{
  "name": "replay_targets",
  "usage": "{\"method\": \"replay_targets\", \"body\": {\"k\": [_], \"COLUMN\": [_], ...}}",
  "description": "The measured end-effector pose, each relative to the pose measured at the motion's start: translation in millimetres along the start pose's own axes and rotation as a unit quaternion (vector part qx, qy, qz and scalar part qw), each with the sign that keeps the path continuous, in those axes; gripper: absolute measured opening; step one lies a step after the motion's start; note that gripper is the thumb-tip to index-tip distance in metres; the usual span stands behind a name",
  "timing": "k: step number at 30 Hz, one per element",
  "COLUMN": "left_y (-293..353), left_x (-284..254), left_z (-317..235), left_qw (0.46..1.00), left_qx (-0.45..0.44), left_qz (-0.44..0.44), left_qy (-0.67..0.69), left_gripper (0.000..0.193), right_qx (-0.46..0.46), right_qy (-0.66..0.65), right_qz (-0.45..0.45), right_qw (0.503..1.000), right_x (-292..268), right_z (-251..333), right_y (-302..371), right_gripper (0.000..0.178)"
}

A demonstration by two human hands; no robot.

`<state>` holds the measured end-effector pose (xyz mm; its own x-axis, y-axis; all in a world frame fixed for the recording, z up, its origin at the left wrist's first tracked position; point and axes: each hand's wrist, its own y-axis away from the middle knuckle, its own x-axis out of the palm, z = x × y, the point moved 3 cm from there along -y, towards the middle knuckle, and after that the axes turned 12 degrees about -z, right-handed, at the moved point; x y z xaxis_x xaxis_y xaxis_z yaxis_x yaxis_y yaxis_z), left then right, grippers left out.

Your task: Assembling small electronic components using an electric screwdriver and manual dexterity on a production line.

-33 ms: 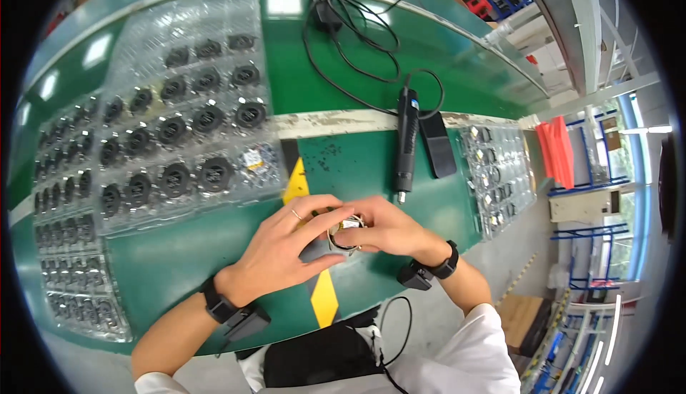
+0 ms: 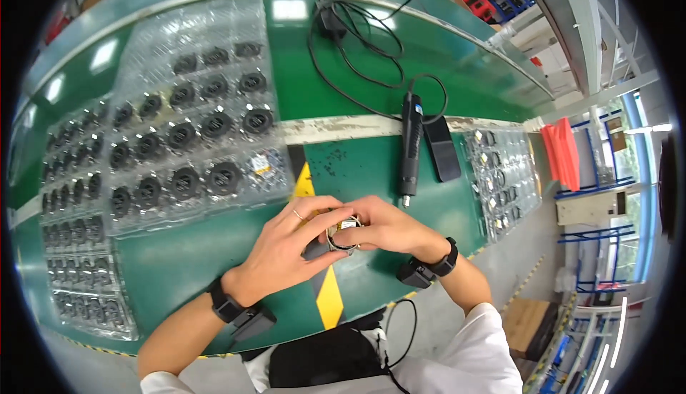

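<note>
Over the near middle of the green bench I hold a small round ring-shaped part, pale-rimmed with yellow and white pieces inside. My left hand closes on its left side, with a ring on one finger. From the right, my right hand grips the same part, its thumb laid across the inside. The fingers hide much of the rim. Beyond the hands lies a black electric screwdriver, its tip pointing toward me, touched by neither hand.
Clear plastic trays of round black parts cover the left. Another clear tray with small parts stands right. A flat black block lies beside the screwdriver. Small dark bits are scattered near a yellow-black stripe. A black cable loops behind.
The whole view has shifted slightly, so the bench and trays sit a little lower and farther right. Both hands keep the same hold on the round part.
</note>
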<state>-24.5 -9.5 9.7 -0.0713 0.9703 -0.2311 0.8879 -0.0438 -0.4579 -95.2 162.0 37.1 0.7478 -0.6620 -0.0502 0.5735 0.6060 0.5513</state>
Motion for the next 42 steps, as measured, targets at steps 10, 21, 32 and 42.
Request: {"method": "replay_targets", "body": {"k": [10, 21, 32, 42], "left_y": [5.4, -0.9, 2.5, 3.0], "left_x": [3.3, 12.0, -0.3, -7.4], "left_z": [2.6, -1.8, -2.4, 2.8], "left_qw": [0.992, 0.984, 0.995, 0.998], "left_qx": [0.071, 0.088, 0.043, 0.003], "left_qz": [-0.024, -0.006, -0.062, -0.054], "left_qy": [-0.102, -0.157, -0.067, -0.021], "left_gripper": [0.056, 0.058, 0.06, 0.056], "right_qx": [-0.079, -0.132, -0.147, -0.056], "right_qy": [0.177, 0.282, -0.021, -0.036], "right_qz": [0.013, -0.115, 0.015, 0.028], "right_qw": [0.981, 0.943, 0.989, 0.997], "right_x": [-1.5, 7.4, -3.5, -7.2], "right_z": [-21.4, -14.8, -10.4, -28.8], "right_y": [-23.7, -11.8, -6.2, -15.9], "right_gripper": [0.023, 0.018, 0.041, 0.037]}}
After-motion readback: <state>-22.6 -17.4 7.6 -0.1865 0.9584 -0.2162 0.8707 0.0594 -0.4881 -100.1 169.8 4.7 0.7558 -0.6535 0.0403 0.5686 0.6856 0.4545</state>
